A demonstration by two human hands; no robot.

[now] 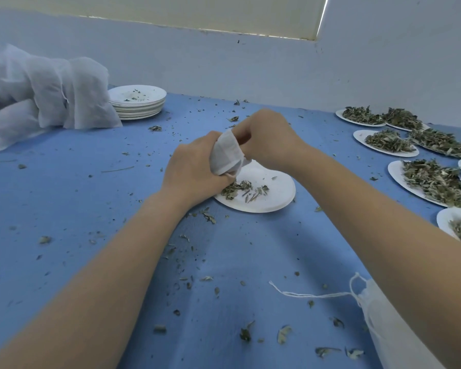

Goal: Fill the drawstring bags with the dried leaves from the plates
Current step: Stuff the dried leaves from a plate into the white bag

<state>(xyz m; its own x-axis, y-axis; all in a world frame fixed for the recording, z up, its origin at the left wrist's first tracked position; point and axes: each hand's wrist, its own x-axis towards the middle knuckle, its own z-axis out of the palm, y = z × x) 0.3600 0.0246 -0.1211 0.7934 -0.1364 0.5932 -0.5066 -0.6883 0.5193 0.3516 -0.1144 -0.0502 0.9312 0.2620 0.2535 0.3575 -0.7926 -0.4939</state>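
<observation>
White drawstring bag (225, 155) at frame centre, gripped by left hand (194, 169) and pinched by right hand (266, 137), mouth hidden; over one nearly emptied plate (274, 193). Seven leaf-heaped plates (399, 177) right, some cropped.

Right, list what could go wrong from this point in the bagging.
1. The left hand grips the small bag while the right hand works at its mouth; leaves could spill out, like the scattered bits already on the blue table.
2. The right forearm lies near the full plates and could knock one.
</observation>
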